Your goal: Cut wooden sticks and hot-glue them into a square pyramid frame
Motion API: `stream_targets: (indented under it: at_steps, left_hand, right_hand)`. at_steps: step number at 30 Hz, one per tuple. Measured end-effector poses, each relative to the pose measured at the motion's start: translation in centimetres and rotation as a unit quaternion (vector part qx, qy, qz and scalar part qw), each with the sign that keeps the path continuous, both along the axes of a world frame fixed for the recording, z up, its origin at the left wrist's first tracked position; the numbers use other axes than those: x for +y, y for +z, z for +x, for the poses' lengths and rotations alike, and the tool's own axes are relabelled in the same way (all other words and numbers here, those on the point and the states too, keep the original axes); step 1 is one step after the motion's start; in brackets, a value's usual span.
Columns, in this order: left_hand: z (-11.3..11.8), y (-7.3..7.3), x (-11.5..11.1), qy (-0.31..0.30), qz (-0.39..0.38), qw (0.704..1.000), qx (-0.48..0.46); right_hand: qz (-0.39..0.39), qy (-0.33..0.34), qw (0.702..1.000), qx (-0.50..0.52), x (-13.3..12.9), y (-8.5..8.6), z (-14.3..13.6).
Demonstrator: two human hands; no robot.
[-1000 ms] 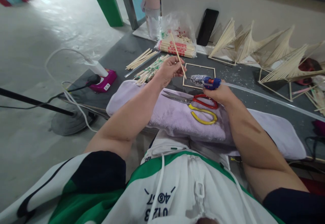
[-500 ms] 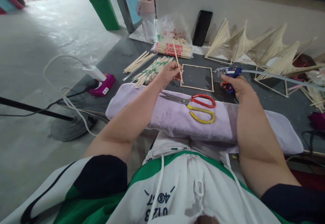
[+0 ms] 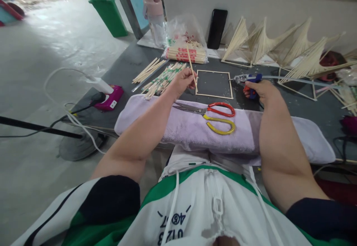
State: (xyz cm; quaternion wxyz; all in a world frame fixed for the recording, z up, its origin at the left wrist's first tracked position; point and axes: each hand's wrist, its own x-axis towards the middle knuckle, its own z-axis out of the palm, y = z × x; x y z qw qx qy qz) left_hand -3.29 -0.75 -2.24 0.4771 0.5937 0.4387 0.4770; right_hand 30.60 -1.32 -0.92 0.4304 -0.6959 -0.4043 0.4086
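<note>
My left hand (image 3: pixel 186 81) pinches a thin wooden stick (image 3: pixel 190 62), which slants across the left side of a square stick frame (image 3: pixel 213 96) lying on the dark table. At the right, my right hand (image 3: pixel 258 89) is wrapped round a blue glue gun (image 3: pixel 251 78). Its nozzle points left, close by the right side of the frame; whether they touch I cannot tell. Scissors (image 3: pixel 220 111) with one red and one yellow handle rest on a lilac towel (image 3: pixel 195 134) in front of the frame.
Loose sticks (image 3: pixel 147 69) and paper-wrapped sticks (image 3: pixel 164 78) lie to the left, with a bagged bundle (image 3: pixel 185 54) behind. A phone (image 3: pixel 217 28) leans on the wall. Stick structures (image 3: pixel 263 47) stand back right. A power adapter (image 3: pixel 111 97), bottle (image 3: pixel 156 19) and green bin (image 3: pixel 108 15) are leftward.
The camera view has shifted slightly. The glue gun's nozzle sits a little lower against the frame's right side. Both hands keep their hold on the stick and the gun.
</note>
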Motion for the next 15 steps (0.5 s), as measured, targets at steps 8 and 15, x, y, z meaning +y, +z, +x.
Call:
stream_targets:
  at_steps: [8,15]
  left_hand:
    - [-0.1,-0.5,0.4,0.011,0.012,1.000,0.004]
    - [0.2,-0.6,0.3,0.009,0.008,1.000,0.003]
  right_hand:
    - [0.052,-0.075,0.995,0.050,-0.8,2.0,0.3]
    - [0.022,-0.076,0.996,-0.041,-0.1,-0.1,1.5]
